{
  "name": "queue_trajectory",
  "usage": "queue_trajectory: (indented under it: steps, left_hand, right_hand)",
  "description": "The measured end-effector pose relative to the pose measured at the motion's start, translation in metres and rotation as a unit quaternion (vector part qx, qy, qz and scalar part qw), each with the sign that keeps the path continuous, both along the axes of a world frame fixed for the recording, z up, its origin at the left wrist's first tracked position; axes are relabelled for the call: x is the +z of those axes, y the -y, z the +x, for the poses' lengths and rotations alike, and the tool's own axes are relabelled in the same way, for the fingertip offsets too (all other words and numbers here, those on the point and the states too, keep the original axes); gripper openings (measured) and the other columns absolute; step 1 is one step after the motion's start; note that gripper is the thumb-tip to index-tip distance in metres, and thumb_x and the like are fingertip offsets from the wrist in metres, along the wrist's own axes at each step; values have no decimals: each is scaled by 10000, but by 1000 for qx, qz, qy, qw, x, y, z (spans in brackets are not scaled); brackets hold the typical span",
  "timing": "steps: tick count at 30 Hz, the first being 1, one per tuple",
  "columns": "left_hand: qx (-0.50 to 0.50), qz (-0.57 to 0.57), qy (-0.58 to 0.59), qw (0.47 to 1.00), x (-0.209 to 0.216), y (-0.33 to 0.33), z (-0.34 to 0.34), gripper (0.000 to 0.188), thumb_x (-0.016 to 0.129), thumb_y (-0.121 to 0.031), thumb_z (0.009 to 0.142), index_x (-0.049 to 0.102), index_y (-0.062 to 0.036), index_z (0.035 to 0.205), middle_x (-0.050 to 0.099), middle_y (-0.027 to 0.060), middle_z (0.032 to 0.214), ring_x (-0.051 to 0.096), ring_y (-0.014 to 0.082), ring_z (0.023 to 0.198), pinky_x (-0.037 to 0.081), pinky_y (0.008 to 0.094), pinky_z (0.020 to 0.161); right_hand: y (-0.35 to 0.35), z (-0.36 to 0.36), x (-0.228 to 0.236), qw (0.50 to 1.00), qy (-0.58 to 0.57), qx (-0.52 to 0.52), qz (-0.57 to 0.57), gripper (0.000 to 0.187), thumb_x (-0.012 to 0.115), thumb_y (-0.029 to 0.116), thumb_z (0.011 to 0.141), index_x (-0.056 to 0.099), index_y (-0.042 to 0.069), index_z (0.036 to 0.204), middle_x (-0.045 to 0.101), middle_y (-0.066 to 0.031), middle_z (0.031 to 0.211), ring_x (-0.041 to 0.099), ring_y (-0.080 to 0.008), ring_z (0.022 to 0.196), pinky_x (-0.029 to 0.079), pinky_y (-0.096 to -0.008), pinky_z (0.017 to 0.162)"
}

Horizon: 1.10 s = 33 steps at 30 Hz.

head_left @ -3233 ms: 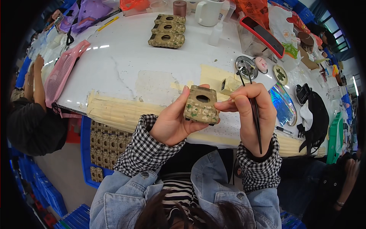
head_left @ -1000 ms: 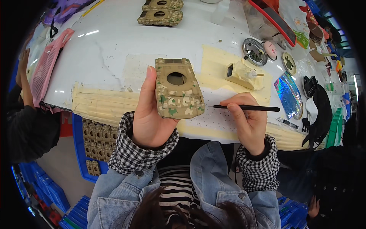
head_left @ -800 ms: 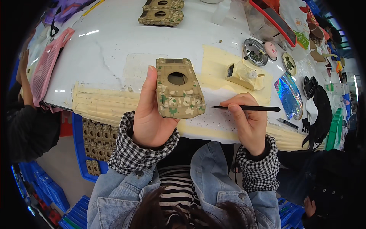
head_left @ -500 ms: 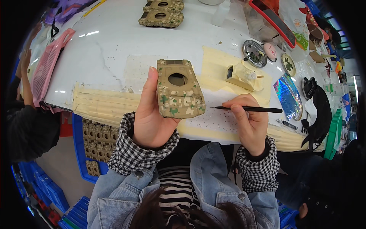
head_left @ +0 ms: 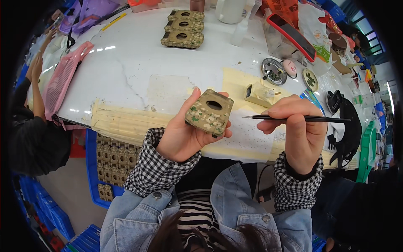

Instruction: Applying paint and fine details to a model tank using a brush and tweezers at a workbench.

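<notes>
My left hand is closed around a camouflaged model tank hull, tan with green and white pixel patches and a round hole through its upper face. The hull is tilted, held above the table in front of me. Slim black pointed tweezers lie between the fingers and thumb of my right hand. Their fine tip points left at the hull and stays apart from it. Beneath the hands lies a white sheet dotted with tiny dark specks. Beyond it stands a small tape-wrapped bottle with a thin stick in its top.
More camouflaged hulls stand at the back of the white table. Others fill a blue crate below the left edge. A round dish holds small dark green pieces. A pink basket sits left, near another person's arms.
My left hand has turned and tipped the hull, bringing it slightly right. The right hand has moved right and turned, with the tweezers' tip now farther from the hull. The view has shifted a little.
</notes>
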<state>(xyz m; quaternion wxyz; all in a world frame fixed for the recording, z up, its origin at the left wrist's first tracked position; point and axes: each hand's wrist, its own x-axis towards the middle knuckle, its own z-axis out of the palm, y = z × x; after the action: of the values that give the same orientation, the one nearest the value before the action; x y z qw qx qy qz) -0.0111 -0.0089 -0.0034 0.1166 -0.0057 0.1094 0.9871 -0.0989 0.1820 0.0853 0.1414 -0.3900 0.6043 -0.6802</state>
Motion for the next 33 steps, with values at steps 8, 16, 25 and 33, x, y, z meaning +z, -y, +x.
queue_trajectory:
  steps: [8,16,25,33]
  left_hand:
    - [6,-39,11,999,-3,-2,-1,604,248,-499,976,417,-9,1286,631,181,941,655,280,847,571,292,747]
    - [0,-39,-2,999,-2,-3,-1,609,248,-503,975,430,-5,1274,628,164,941,646,255,841,565,278,745]
    - [2,-51,-5,999,-1,-3,0,610,253,-501,975,440,2,1266,622,153,952,633,243,839,559,281,754]
    - [-1,-50,-6,999,-2,-2,0,610,259,-500,975,444,6,1260,622,144,966,634,233,842,558,284,757]
  right_hand:
    - [24,0,-4,995,21,96,-25,157,518,72,927,592,-66,942,597,-127,900,624,-169,808,541,-255,718]
    - [26,-1,-5,993,53,106,-13,167,512,83,932,589,-64,950,589,-117,910,627,-164,835,546,-258,736]
    - [27,-2,-6,992,56,110,-2,168,513,79,931,590,-67,962,592,-117,912,629,-168,843,548,-259,738]
    - [27,-1,-7,993,49,110,6,157,513,61,927,595,-68,964,590,-115,909,629,-167,843,546,-255,730]
